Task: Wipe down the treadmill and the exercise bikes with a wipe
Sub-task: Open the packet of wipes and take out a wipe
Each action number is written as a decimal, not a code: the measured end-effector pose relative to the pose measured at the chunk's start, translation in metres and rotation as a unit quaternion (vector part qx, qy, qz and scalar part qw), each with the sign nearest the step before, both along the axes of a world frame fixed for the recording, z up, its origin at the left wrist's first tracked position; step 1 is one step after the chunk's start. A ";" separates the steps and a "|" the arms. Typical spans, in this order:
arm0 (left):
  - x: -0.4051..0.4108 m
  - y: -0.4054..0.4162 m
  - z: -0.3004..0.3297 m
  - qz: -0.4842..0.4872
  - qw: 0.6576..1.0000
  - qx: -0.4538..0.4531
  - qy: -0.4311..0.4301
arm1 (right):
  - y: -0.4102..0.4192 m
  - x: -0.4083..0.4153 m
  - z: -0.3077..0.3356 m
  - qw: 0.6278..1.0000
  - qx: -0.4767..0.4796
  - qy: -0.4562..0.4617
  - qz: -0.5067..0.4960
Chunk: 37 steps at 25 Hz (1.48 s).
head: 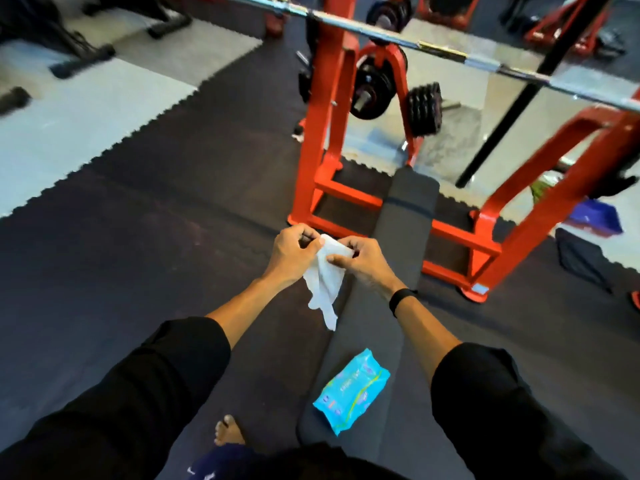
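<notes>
Even, soft indoor light; pale grey floor tiles (86,109) shone bright. Wide-angle bending bowed the chrome steel barbell (415,43); far corners smeared with motion blur.

The floor (156,209) is covered with dark interlocking rubber mats with toothed seams; a pale grey mat section (79,119) occupies the upper left. A red steel bench-press rack (325,140) stands at centre, its base frame resting on the dark mats. A chrome barbell (450,53) lies across the rack uprights, running from upper centre to the right edge. Black weight plates (424,109) hang on pegs at the back of the rack. A grey padded bench (401,230) extends from the rack toward the lower edge. Black equipment bases (83,60) sit on the pale mat section. Further red frames (568,26) appear at upper right, blurred.
</notes>
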<state>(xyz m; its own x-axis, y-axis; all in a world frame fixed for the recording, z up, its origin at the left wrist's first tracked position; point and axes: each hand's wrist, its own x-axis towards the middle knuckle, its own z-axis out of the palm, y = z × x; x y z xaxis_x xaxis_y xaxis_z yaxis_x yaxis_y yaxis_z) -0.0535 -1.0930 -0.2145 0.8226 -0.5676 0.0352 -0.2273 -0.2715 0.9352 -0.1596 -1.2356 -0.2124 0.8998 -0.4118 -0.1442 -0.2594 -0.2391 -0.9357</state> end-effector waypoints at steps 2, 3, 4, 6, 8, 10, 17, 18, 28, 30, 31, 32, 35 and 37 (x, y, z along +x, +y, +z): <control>0.027 0.027 0.014 0.011 1.000 -0.001 0.010 | 0.015 0.031 0.014 1.000 0.010 -0.017 0.023; 0.038 0.039 0.021 0.013 1.000 -0.009 0.021 | 0.025 0.046 0.020 0.999 0.006 -0.031 0.021; 0.051 0.053 0.029 0.018 0.999 -0.019 0.034 | 0.038 0.062 0.029 0.999 0.000 -0.044 0.022; 0.074 0.082 0.049 0.020 0.997 -0.041 0.057 | 0.065 0.095 0.045 0.997 0.001 -0.072 0.039; 0.097 0.111 0.065 0.003 0.997 -0.039 0.067 | 0.095 0.127 0.064 0.993 0.014 -0.093 0.066; 0.116 0.140 0.076 -0.008 0.996 -0.037 0.075 | 0.122 0.157 0.082 0.989 0.027 -0.113 0.094; 0.173 0.241 0.114 0.157 0.967 -0.140 0.143 | 0.217 0.254 0.121 0.972 0.066 -0.167 0.150; 0.180 0.255 0.117 0.170 0.964 -0.141 0.148 | 0.229 0.265 0.121 0.968 0.079 -0.177 0.160; 0.210 0.306 0.118 0.259 0.952 -0.140 0.084 | 0.271 0.329 0.124 0.935 0.093 -0.205 0.273; 0.215 0.304 0.121 0.295 0.946 -0.121 0.057 | 0.272 0.341 0.128 0.930 0.082 -0.198 0.298; 0.218 0.302 0.125 0.321 0.940 -0.111 0.042 | 0.271 0.347 0.132 0.928 0.077 -0.193 0.311; 0.222 0.300 0.128 0.345 0.933 -0.096 0.023 | 0.269 0.352 0.136 0.924 0.072 -0.190 0.323; 0.231 0.296 0.134 0.380 0.923 -0.040 -0.051 | 0.267 0.365 0.145 0.923 0.046 -0.201 0.326; 0.234 0.293 0.136 0.399 0.910 -0.028 -0.108 | 0.269 0.370 0.147 0.928 0.051 -0.204 0.306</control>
<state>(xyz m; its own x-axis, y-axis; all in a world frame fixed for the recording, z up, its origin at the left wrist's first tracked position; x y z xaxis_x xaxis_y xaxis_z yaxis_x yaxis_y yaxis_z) 0.1805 -0.7997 -0.0781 0.9424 0.2161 0.2554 -0.1585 -0.3837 0.9098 0.2104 -0.9664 -0.0655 0.9490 0.1923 0.2500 0.2770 -0.1289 -0.9522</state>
